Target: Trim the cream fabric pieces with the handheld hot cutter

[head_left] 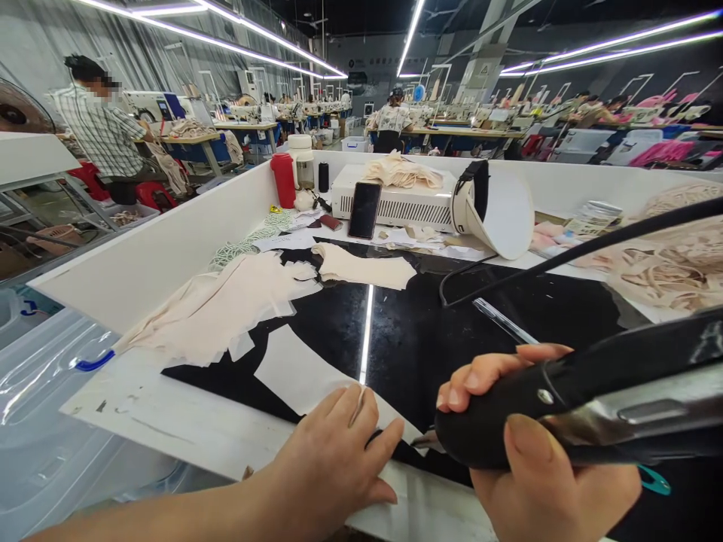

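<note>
My left hand [333, 452] rests on a white sheet-like piece [299, 369] with a curved edge, its fingers bent and a little apart. That piece lies on a glossy black board [418, 331]. My right hand [542, 467] is wrapped around a black handheld power tool [480, 429] with a metal strip along its side. The tool's small metal tip [426, 440] is at the right end of the white piece, close to my left thumb; whether they touch, I cannot tell. A stack of pale fabric pieces [226, 309] lies left, and a cream fabric piece [364, 267] lies farther back.
A black cable [565, 256] arches over the right side. Behind the board stand a phone [364, 209], a white vented box [395, 199], a white cone [502, 218] and a red cup [283, 181]. Beige fabric [672, 256] is heaped right. A person [102, 128] sits at left.
</note>
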`<state>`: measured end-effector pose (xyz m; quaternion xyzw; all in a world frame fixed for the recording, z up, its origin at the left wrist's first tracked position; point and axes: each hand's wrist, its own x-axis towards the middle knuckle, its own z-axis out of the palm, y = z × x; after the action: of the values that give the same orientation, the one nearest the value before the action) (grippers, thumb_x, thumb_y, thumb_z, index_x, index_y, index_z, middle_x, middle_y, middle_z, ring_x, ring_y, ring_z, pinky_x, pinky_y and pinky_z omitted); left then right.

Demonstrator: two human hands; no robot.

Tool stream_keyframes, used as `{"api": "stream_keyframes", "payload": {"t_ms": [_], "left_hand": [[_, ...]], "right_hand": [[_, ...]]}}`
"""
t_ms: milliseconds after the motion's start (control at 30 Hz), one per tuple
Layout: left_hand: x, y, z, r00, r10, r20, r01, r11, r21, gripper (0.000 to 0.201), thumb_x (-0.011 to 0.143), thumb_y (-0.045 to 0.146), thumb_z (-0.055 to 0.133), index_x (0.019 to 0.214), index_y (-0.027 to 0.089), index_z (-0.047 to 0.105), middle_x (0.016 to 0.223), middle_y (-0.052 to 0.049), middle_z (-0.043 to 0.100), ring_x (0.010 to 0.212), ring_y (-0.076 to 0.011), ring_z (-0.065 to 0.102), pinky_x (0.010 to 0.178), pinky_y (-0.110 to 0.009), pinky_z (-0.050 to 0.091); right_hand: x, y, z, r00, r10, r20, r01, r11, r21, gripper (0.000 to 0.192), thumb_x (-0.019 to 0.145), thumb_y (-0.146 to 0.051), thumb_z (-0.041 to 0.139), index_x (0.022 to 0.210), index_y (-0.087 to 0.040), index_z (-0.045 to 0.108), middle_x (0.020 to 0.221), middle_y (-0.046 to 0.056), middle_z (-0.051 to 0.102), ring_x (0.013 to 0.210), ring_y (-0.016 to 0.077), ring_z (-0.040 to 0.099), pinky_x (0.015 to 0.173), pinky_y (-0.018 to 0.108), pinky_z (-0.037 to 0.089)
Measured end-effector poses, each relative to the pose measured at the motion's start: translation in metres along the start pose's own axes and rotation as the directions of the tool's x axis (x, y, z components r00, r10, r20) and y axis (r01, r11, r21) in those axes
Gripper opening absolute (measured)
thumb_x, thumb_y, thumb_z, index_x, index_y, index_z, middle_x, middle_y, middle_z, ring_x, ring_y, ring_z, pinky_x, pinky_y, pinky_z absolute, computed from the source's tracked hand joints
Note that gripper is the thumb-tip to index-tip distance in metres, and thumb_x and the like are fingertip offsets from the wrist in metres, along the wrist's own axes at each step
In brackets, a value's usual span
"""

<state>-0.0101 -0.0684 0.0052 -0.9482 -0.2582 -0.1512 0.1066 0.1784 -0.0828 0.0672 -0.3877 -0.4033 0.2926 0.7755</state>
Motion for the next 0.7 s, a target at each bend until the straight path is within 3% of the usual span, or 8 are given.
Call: {"api": "stream_keyframes", "payload": {"t_ms": [267, 467, 700], "left_hand": [[-0.005, 0.006, 0.010, 0.999, -0.024, 0.022, 0.024, 1.000, 0.018, 0.092, 0.089, 0.080, 0.083, 0.150, 0.016, 0.058, 0.140, -0.023, 0.074, 0.126, -0.0376, 0.074, 0.105, -0.045, 0.060], [-0.004, 0.007, 0.011, 0.998, -0.046, -0.041, 0.046, 0.999, -0.010, 0.098, 0.074, 0.081, 0.094, 0.142, 0.017, 0.063, 0.132, -0.020, 0.077, 0.119, -0.0363, 0.076, 0.104, -0.043, 0.062], [-0.001, 0.006, 0.008, 0.997, -0.048, -0.064, 0.046, 0.999, -0.030, 0.096, 0.074, 0.081, 0.094, 0.139, 0.017, 0.065, 0.131, -0.020, 0.077, 0.116, -0.0351, 0.077, 0.102, -0.042, 0.063]], "right_hand": [[0.016, 0.002, 0.013, 0.999, -0.013, -0.042, 0.015, 0.998, 0.065, 0.043, 0.077, -0.042, 0.098, 0.106, -0.026, 0.071, 0.072, -0.005, 0.071, 0.055, 0.0173, 0.067, 0.052, 0.031, 0.062], [0.024, 0.017, 0.019, 0.998, -0.046, 0.030, 0.044, 0.997, 0.068, 0.035, 0.086, -0.038, 0.090, 0.110, -0.027, 0.068, 0.076, -0.005, 0.070, 0.056, 0.0165, 0.066, 0.055, 0.032, 0.060], [0.022, 0.021, 0.021, 0.998, -0.035, 0.051, 0.033, 0.999, 0.044, 0.028, 0.089, -0.033, 0.087, 0.109, -0.027, 0.068, 0.076, -0.006, 0.071, 0.057, 0.0162, 0.067, 0.057, 0.032, 0.061]]}}
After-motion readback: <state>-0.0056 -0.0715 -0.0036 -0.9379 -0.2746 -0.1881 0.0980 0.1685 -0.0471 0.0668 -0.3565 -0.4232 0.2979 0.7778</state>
